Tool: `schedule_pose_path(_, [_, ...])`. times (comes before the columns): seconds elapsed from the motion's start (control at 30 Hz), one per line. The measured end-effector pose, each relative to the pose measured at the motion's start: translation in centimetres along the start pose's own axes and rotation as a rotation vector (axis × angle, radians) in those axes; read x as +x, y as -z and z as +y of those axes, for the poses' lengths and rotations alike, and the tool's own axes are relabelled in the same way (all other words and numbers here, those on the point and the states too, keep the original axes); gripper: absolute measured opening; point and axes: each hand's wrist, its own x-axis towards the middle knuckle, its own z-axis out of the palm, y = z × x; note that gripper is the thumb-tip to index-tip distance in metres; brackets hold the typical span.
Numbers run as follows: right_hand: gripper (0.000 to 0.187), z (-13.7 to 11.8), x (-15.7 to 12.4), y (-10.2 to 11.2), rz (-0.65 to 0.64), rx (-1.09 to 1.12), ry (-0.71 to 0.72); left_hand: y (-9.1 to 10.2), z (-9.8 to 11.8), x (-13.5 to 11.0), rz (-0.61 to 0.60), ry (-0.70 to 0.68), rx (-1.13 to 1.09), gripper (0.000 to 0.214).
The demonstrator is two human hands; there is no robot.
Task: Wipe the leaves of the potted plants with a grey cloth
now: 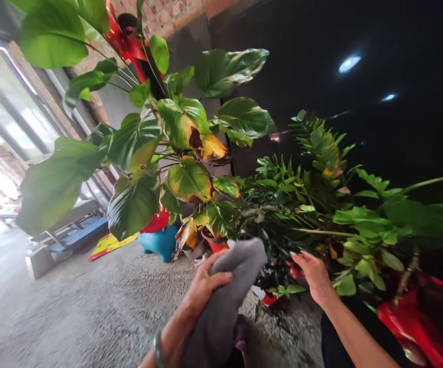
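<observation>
The left hand (206, 286) is closed around a grey cloth (225, 301), fingers wrapped over it, with the bunched cloth rising above the hand and hanging below it. A metal bangle (158, 350) sits on the wrist below this hand. The right hand (313, 276) is open, with the fingers stretched out to the left and their tips among dark leaves (279, 245); it holds nothing that can be made out. A small red shape lies just beside those fingertips, too unclear to name.

Above and ahead of the left hand, a tall broad-leaved plant (133, 148) spreads out, with yellow and brown patches on some leaves. Ahead of the right hand and to its right stand leafy green plants (363, 225). Below the plants, a red pot (214, 241) and a blue pot (160, 243) sit left of the right hand. A concrete floor (91, 296) lies beneath both hands.
</observation>
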Motion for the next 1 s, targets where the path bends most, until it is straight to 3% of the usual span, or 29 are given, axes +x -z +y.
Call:
schedule_pose_path(0.13, [0.039, -0.2, -0.1, -0.1, -0.001, 0.010, 0.002, -0.5, 6.1, 0.8, 0.184, -0.297, -0.084, 0.065])
schedule_pose_path(0.2, [0.038, -0.2, -0.2, -0.3, -0.006, 0.014, 0.004, -1.2, 6.8, 2.6, 0.242, -0.367, -0.117, 0.066])
schedule_pose_path(0.27, [0.039, -0.2, -0.3, -0.4, -0.008, 0.018, 0.003, -1.9, 5.2, 4.1, 0.272, -0.318, -0.093, 0.064])
schedule_pose_path(0.33, [0.039, -0.3, -0.3, -0.4, -0.008, 0.022, -0.002, -2.3, 2.0, 4.5, 0.261, -0.176, -0.026, 0.060])
schedule_pose_path(0.4, [0.039, -0.3, -0.4, -0.3, -0.002, 0.025, -0.010, -2.1, -1.0, 3.7, 0.133, -0.009, 0.012, 0.056])
schedule_pose_path(0.47, [0.039, -0.4, -0.4, -0.1, 0.003, 0.030, -0.020, -1.4, -2.4, 2.4, 0.002, 0.091, 0.013, 0.053])
schedule_pose_path(0.57, [0.036, -0.4, -0.3, -0.1, 0.001, 0.044, -0.028, -0.3, -0.1, 1.2, 0.029, 0.032, -0.038, 0.056])
schedule_pose_path(0.67, [0.033, -0.5, -0.3, -0.3, -0.009, 0.060, -0.028, -0.2, 4.5, 2.3, 0.233, -0.224, -0.151, 0.066])
schedule_pose_path(0.73, [0.032, -0.5, -0.3, -0.6, -0.019, 0.070, -0.027, -0.9, 6.1, 3.7, 0.309, -0.346, -0.210, 0.068])
schedule_pose_path(0.8, [0.033, -0.5, -0.3, -0.8, -0.027, 0.076, -0.027, -1.9, 5.5, 4.8, 0.302, -0.319, -0.206, 0.064])
schedule_pose_path(0.87, [0.033, -0.4, -0.3, -0.7, -0.031, 0.076, -0.027, -2.8, 3.0, 4.9, 0.254, -0.154, -0.143, 0.056])
schedule_pose_path(0.93, [0.033, -0.3, -0.2, -0.5, -0.034, 0.071, -0.029, -3.1, 0.3, 3.8, 0.182, 0.028, -0.078, 0.046])
schedule_pose_path(1.0, [0.032, -0.2, 0.0, -0.2, -0.039, 0.065, -0.031, -2.8, -0.9, 2.1, 0.052, 0.111, -0.050, 0.041])
